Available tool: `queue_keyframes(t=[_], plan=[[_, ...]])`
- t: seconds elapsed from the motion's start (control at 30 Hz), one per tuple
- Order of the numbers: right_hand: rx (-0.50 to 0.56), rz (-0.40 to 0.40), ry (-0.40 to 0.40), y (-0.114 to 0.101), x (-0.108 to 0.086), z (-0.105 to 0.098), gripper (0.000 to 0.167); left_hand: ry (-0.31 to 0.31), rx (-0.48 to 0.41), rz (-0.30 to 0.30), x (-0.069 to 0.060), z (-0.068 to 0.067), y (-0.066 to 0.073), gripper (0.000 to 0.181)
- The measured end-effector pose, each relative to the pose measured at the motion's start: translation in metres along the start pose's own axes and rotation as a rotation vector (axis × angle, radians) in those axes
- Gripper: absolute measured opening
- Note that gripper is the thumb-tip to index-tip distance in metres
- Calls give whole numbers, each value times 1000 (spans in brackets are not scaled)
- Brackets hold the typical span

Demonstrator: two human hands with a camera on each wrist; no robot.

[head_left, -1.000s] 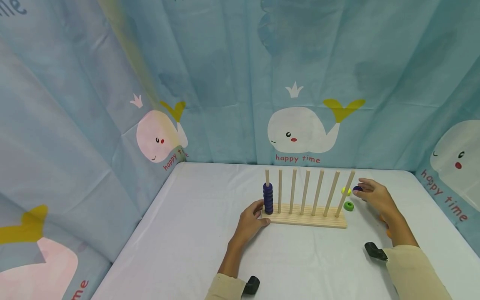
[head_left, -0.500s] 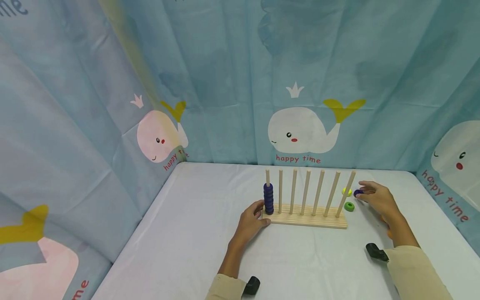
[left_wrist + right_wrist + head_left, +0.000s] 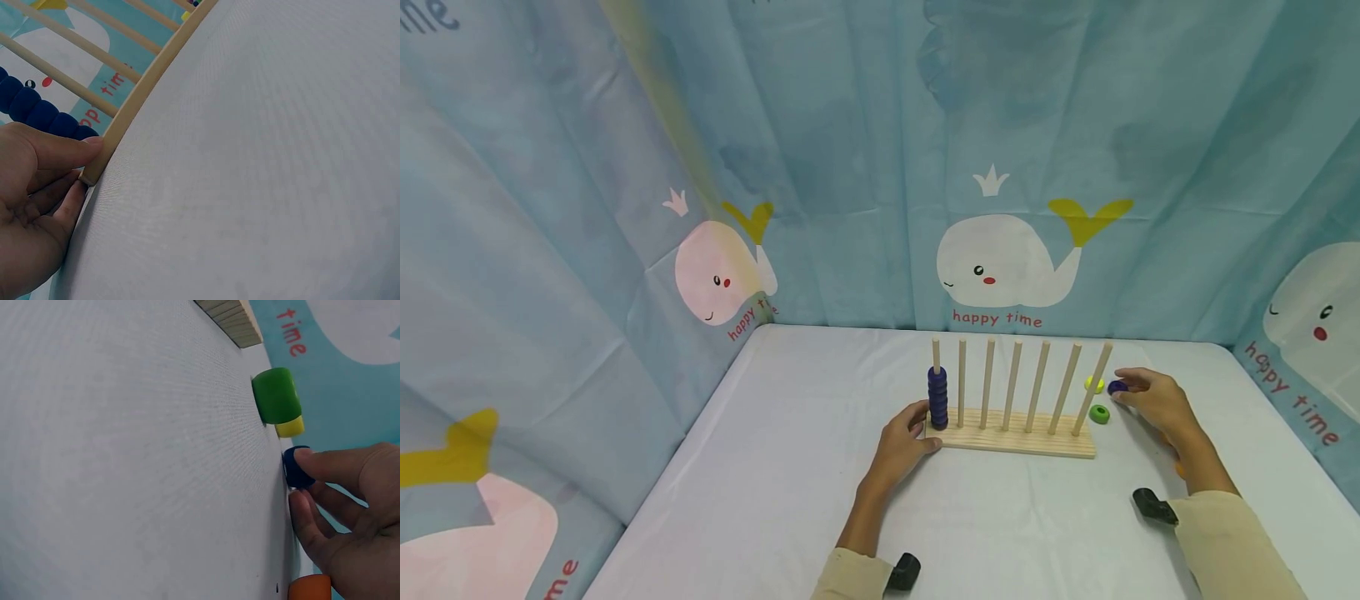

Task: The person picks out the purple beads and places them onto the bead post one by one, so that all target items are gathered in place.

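Note:
My left hand grips the left end of a wooden peg rack's base, thumb on its front side. The leftmost peg carries a stack of dark blue beads; the other pegs are bare. Right of the rack, my right hand pinches a loose dark blue bead at the tabletop, its thumb against the bead in the right wrist view. Close by lie a green bead and a yellow bead, the yellow one partly hidden behind the green.
An orange bead lies near my right wrist, partly covered by the arm in the head view. A white cloth covers the table. Blue whale-print curtains stand behind and at both sides.
My right hand has come down slightly towards me, and its fingers have closed around the dark blue bead. My left hand stays on the rack's end.

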State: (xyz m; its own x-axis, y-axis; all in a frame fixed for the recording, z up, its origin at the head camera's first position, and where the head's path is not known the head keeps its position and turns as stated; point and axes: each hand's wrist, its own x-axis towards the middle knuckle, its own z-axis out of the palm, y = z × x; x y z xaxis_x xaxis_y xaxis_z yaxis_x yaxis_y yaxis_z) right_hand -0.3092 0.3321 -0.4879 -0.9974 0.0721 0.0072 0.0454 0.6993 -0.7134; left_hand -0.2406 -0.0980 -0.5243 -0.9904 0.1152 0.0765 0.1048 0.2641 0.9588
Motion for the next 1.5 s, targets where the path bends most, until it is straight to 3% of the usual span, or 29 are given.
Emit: queue_keyframes(t=[0.2, 0.63, 1.03, 1.5], plan=[[-11, 19, 24, 0, -3, 0, 55, 0, -13, 19, 0, 1, 0, 67], [57, 20, 118, -8, -13, -7, 58, 6, 6, -9, -1, 0, 1, 67], [60, -63, 202, -49, -27, -26, 59, 1, 6, -8, 0, 0, 1, 68], [60, -264, 354, -100, -48, -46, 53, 1, -2, 1, -1, 0, 0, 66]])
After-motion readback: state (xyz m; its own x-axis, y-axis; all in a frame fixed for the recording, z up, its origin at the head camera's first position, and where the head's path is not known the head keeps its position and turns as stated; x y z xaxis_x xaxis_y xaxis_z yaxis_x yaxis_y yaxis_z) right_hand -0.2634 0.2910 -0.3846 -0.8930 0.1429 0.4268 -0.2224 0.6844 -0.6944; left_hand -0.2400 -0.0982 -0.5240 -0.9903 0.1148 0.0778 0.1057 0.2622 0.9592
